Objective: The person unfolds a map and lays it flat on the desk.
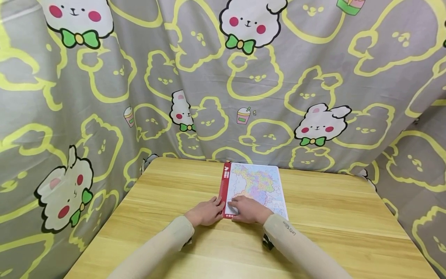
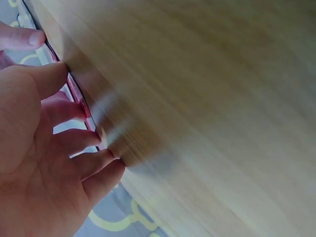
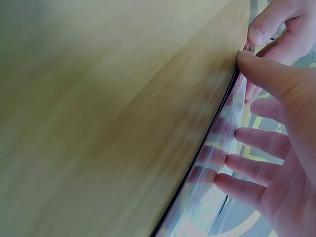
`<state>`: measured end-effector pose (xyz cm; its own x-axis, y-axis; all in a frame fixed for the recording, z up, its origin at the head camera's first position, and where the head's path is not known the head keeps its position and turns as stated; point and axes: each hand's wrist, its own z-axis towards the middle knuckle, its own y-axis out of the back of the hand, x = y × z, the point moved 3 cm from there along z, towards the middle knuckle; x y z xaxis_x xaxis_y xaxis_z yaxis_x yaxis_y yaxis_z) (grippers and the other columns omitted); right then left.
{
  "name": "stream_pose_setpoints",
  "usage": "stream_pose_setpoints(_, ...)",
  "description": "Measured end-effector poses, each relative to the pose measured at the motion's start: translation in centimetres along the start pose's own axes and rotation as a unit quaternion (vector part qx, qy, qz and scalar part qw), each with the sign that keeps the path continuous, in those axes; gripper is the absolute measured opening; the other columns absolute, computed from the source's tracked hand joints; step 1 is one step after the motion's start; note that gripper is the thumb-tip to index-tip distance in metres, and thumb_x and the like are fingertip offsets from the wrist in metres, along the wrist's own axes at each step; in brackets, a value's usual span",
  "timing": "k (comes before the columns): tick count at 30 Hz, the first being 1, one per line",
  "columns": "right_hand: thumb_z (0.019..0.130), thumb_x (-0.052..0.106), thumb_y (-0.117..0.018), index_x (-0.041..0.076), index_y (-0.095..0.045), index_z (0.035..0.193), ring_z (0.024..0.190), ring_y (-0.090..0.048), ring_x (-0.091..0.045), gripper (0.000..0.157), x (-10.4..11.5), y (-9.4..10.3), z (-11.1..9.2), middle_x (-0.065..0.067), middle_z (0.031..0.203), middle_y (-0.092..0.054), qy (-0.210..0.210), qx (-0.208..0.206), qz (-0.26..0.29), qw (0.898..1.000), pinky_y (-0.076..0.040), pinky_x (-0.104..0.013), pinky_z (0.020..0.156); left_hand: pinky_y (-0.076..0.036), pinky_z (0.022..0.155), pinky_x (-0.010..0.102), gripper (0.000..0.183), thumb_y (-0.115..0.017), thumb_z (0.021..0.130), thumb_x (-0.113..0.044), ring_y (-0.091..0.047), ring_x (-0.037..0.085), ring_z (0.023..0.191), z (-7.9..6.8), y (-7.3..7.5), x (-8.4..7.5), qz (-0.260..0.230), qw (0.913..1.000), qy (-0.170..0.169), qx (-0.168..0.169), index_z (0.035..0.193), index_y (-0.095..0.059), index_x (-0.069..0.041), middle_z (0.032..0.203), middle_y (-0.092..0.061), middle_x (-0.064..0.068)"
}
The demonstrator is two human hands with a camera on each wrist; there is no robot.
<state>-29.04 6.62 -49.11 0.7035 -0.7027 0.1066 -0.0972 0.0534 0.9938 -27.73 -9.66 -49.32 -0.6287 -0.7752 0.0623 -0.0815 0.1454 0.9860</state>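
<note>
A thin rectangular sheet printed with a coloured map (image 1: 259,182) lies flat on the wooden table, a red strip (image 1: 227,180) running down its left side. My left hand (image 1: 207,212) rests at the lower left corner. Its slightly bent fingers touch the red strip and the tabletop beside it. My right hand (image 1: 251,209) lies over the sheet's near part. In the right wrist view its spread fingertips touch the glossy surface, while the right thumb (image 3: 256,66) is at the near edge. The two thumbs are close together; the right palm covers part of the map.
Around the sheet extends the light wooden table (image 1: 167,193). A grey curtain (image 1: 209,77) with yellow outlines and white cartoon animals hangs behind the table and along its sides. The sheet's far edge is close to the table's back edge.
</note>
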Motion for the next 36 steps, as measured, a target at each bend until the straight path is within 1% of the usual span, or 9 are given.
stream_pose_setpoints(4, 0.088, 0.038, -0.065, 0.007, -0.058, 0.129, 0.117, -0.053, -0.026, 0.052, 0.1, 0.2, -0.3, -0.012, 0.126, -0.058, 0.016, -0.005, -0.007, 1.000, -0.041, -0.037, 0.098, -0.039, 0.100, 0.039, 0.055, -0.046, 0.098, -0.040, -0.036, 0.032, 0.133, 0.0, 0.0, 0.0, 0.003, 1.0000, 0.001, 0.003, 0.142, -0.043, -0.007, 0.147, -0.038, 0.014)
stream_pose_setpoints(11, 0.094, 0.031, -0.059, 0.006, -0.060, 0.125, 0.102, -0.062, -0.021, 0.040, 0.4, 0.7, -1.0, -0.008, 0.112, -0.065, 0.058, -0.040, -0.023, 0.997, -0.047, -0.033, 0.089, -0.039, 0.100, 0.039, 0.054, -0.046, 0.099, -0.039, -0.037, 0.032, 0.133, 0.0, 0.2, 0.0, 0.007, 1.0000, 0.002, -0.001, 0.142, -0.044, -0.007, 0.146, -0.038, 0.014)
stream_pose_setpoints(13, 0.095, 0.028, -0.058, 0.007, -0.061, 0.124, 0.098, -0.063, -0.020, 0.036, 0.5, 0.8, -1.2, -0.006, 0.109, -0.066, 0.068, -0.046, -0.027, 0.996, -0.048, -0.033, 0.087, -0.039, 0.101, 0.038, 0.054, -0.046, 0.099, -0.039, -0.036, 0.032, 0.133, 0.0, 0.3, 0.0, 0.009, 0.9999, 0.002, 0.003, 0.142, -0.043, -0.007, 0.147, -0.037, 0.014)
stream_pose_setpoints(17, 0.096, 0.025, -0.056, 0.010, -0.061, 0.126, 0.098, -0.064, -0.019, 0.034, 0.7, 1.0, -1.5, -0.005, 0.110, -0.067, 0.076, -0.052, -0.034, 0.995, -0.049, -0.032, 0.086, -0.038, 0.101, 0.038, 0.055, -0.046, 0.099, -0.039, -0.036, 0.032, 0.133, -0.1, 0.3, 0.0, 0.004, 1.0000, 0.003, 0.008, 0.142, -0.043, -0.006, 0.148, -0.036, 0.014)
stream_pose_setpoints(22, 0.097, 0.020, -0.055, 0.014, -0.059, 0.129, 0.100, -0.064, -0.019, 0.033, 0.9, 1.6, -1.9, -0.005, 0.114, -0.066, 0.083, -0.063, -0.064, 0.992, -0.050, -0.032, 0.085, -0.038, 0.102, 0.039, 0.054, -0.047, 0.098, -0.039, -0.036, 0.033, 0.133, -0.1, 0.3, -0.1, -0.002, 1.0000, 0.004, 0.005, 0.142, -0.044, -0.007, 0.147, -0.037, 0.015)
stream_pose_setpoints(28, 0.093, 0.008, -0.058, 0.015, -0.055, 0.134, 0.107, -0.061, -0.018, 0.041, 1.2, 2.6, -2.5, -0.004, 0.122, -0.063, 0.092, -0.063, -0.113, 0.987, -0.049, -0.033, 0.087, -0.036, 0.103, 0.039, 0.054, -0.047, 0.098, -0.038, -0.035, 0.032, 0.134, 0.0, 0.2, -0.1, -0.008, 0.9999, 0.008, 0.005, 0.143, -0.042, -0.007, 0.147, -0.037, 0.014)
stream_pose_setpoints(34, 0.091, 0.005, -0.060, 0.016, -0.056, 0.133, 0.106, -0.062, -0.019, 0.043, 1.5, 3.5, -3.0, -0.006, 0.122, -0.062, 0.102, -0.080, -0.136, 0.982, -0.050, -0.032, 0.085, -0.035, 0.104, 0.038, 0.054, -0.046, 0.098, -0.038, -0.035, 0.031, 0.134, 0.1, 0.3, -0.2, -0.003, 0.9998, 0.016, 0.011, 0.144, -0.041, -0.009, 0.148, -0.037, 0.013)
stream_pose_setpoints(36, 0.091, 0.006, -0.061, 0.016, -0.056, 0.133, 0.105, -0.062, -0.019, 0.043, 1.6, 3.9, -3.3, -0.006, 0.122, -0.062, 0.104, -0.086, -0.148, 0.980, -0.051, -0.033, 0.084, -0.035, 0.104, 0.037, 0.055, -0.046, 0.098, -0.039, -0.036, 0.030, 0.134, 0.1, 0.2, -0.3, 0.001, 0.9998, 0.016, 0.008, 0.144, -0.041, -0.009, 0.147, -0.038, 0.013)
